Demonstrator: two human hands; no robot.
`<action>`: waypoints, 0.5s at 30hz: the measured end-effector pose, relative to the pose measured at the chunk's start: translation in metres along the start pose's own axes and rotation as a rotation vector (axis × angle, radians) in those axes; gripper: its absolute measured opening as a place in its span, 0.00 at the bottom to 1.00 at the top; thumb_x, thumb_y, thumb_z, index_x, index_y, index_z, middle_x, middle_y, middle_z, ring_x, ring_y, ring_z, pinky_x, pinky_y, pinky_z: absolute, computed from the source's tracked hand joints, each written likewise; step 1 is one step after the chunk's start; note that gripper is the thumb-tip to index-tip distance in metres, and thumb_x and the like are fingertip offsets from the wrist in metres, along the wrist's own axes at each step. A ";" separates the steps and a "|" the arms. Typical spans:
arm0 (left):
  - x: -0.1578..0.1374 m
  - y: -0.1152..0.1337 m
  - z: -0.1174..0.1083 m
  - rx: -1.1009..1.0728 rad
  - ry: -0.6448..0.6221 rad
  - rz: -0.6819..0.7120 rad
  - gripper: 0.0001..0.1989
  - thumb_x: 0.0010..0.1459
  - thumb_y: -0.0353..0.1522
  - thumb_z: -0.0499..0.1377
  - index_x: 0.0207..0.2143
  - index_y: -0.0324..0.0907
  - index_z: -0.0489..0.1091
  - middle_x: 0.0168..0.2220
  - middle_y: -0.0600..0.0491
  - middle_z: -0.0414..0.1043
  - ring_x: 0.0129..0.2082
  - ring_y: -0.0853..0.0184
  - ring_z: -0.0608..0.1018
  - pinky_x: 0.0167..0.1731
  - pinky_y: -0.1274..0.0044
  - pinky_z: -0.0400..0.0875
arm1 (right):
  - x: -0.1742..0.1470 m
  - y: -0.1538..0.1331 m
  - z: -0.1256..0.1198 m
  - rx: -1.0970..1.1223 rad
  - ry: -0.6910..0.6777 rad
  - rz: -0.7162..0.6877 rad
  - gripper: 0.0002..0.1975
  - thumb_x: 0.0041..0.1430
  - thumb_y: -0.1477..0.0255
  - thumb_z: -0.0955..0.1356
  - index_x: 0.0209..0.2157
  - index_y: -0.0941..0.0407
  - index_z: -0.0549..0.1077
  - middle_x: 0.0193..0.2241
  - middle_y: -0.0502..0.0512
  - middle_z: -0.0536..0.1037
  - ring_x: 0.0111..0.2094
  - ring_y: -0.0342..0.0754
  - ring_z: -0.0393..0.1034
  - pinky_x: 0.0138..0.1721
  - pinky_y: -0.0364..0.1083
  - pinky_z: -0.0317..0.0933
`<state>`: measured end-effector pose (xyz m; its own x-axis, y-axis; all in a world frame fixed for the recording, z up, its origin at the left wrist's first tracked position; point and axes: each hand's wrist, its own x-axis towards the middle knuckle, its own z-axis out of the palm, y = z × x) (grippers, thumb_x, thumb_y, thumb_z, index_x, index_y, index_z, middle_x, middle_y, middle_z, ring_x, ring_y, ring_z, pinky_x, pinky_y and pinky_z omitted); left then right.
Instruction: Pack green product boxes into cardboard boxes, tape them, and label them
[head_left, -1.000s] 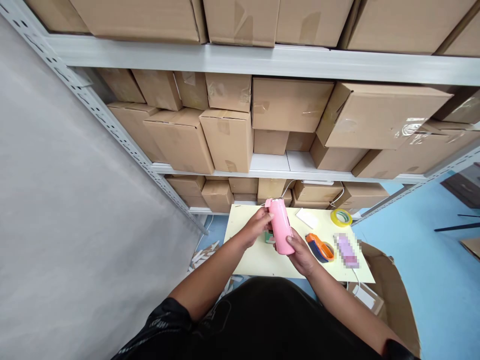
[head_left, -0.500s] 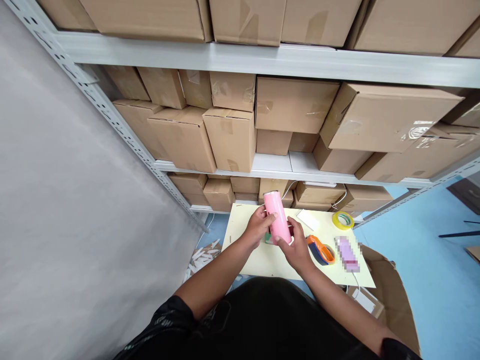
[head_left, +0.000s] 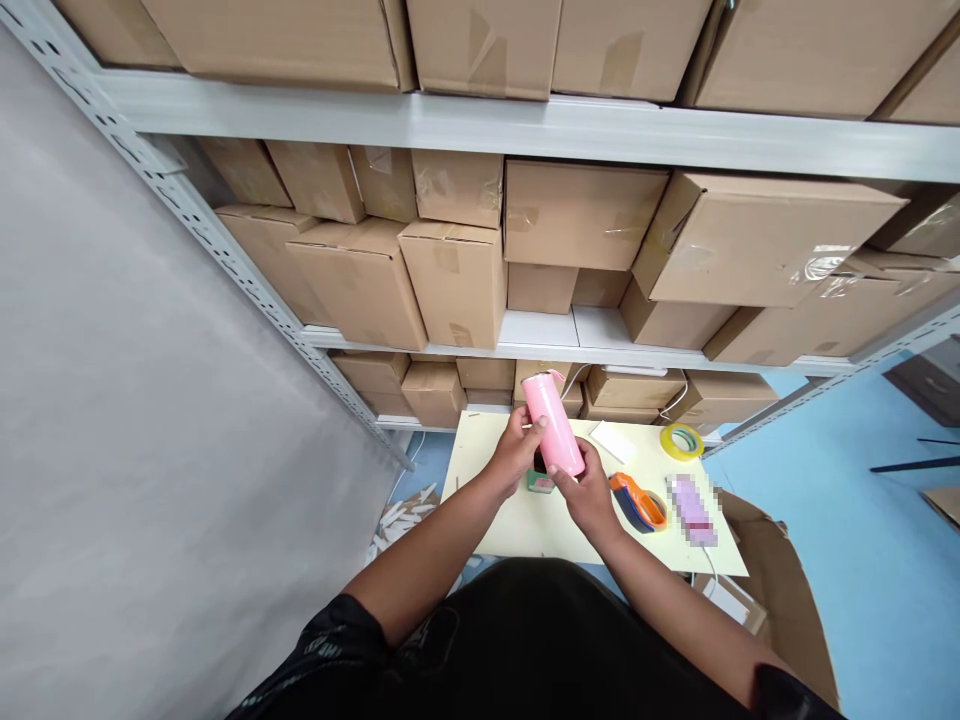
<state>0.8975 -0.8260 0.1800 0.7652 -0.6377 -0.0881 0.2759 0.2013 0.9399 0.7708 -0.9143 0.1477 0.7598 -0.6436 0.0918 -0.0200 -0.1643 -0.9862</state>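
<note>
A pink cylindrical bottle (head_left: pixel 553 424) with a small pink loop at its far end is held tilted above the pale yellow table (head_left: pixel 510 525). My left hand (head_left: pixel 516 450) is closed around its left side, thumb lying on the front. At the near end, my right hand (head_left: pixel 586 490) grips the bottle's base and right side. Beneath the bottle stands a small green box (head_left: pixel 540 481), partly covered by the bottle and my left hand; its dark inside shows. An orange and blue tape dispenser (head_left: pixel 639 502) lies just right of my right hand.
On the table are a yellow tape roll (head_left: pixel 682 442), a white card-like piece (head_left: pixel 612 441) and a blurred purple phone-like object (head_left: pixel 691 510) with a cable. Shelves (head_left: pixel 450 352) full of cardboard boxes (head_left: pixel 585 215) rise behind. White scraps (head_left: pixel 401 522) lie on the floor at left.
The bottle has turned slightly in my hands, and its pink loop now shows at the far end. More of the green box is visible beneath. The view has shifted a little.
</note>
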 end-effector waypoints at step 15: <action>0.009 0.004 -0.004 -0.111 -0.069 -0.005 0.20 0.57 0.38 0.60 0.51 0.44 0.69 0.44 0.52 0.75 0.44 0.60 0.76 0.44 0.70 0.72 | 0.002 -0.009 0.001 0.489 -0.218 0.239 0.24 0.61 0.56 0.71 0.56 0.51 0.71 0.51 0.58 0.77 0.48 0.57 0.75 0.47 0.56 0.70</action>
<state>0.9073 -0.8281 0.1817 0.7227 -0.6880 -0.0663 0.3451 0.2762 0.8970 0.7737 -0.9132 0.1567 0.8885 -0.4428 -0.1205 0.0552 0.3638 -0.9298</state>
